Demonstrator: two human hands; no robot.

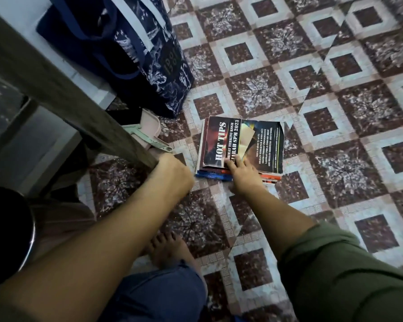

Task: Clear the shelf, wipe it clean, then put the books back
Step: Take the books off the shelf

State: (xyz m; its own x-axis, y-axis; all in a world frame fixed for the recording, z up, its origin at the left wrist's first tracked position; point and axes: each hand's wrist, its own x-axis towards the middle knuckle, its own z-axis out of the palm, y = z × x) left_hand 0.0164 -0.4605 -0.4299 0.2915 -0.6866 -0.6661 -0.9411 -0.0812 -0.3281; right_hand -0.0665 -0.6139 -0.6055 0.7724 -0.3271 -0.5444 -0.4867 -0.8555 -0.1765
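A stack of books [254, 140] lies flat on the patterned floor, with a dark "HOT TIPS" cover on top. My right hand [242, 175] reaches down to the stack's near edge. Its fingers lie over the top cover, and the thumb is hidden at the edge below. The brown wooden shelf board [56, 89] runs diagonally across the left side. My left hand [170, 175] grips the board's near corner, with its fingers curled out of sight around it.
A navy printed tote bag [135, 49] stands behind the books beside the shelf. A pink dustpan with a green brush [154, 138] lies under the board's end. A dark round stool [7, 228] is at the left, and my bare feet [168, 249] are below my arms.
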